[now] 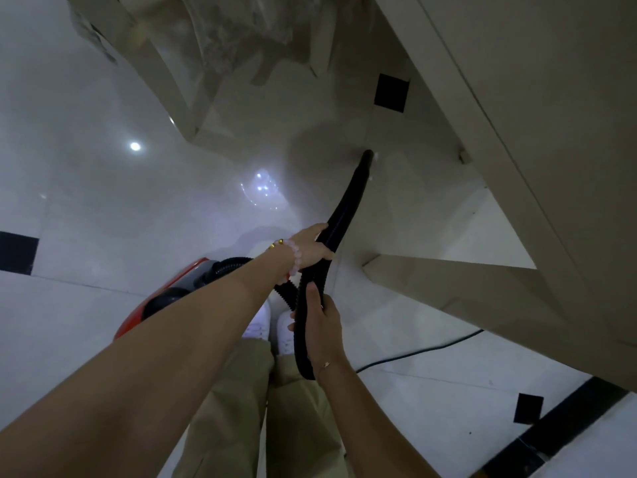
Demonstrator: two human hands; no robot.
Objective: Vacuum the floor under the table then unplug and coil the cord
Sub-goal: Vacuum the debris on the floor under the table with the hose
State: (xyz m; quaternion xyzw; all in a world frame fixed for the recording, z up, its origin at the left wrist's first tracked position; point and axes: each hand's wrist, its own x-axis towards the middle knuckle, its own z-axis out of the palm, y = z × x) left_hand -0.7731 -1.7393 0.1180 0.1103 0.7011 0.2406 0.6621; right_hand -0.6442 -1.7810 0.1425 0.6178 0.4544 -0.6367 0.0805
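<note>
My left hand (312,248) grips the black vacuum nozzle (351,194) at its near end. The nozzle's tip touches the white tiled floor under the beige table (517,115), next to a small white speck. My right hand (322,326) holds the black ribbed hose (302,339) lower down, where it loops back. The hose runs to a red vacuum body (162,298) on the floor at my left, partly hidden by my left forearm. A thin black cord (420,351) lies on the floor at the right and passes under the table.
A beige table leg and brace (448,281) stand just right of my hands. A chair wrapped in clear plastic (220,56) sits ahead at the upper left. Black inlay squares (391,93) mark the glossy tiles. My white shoes (284,327) are below the hose.
</note>
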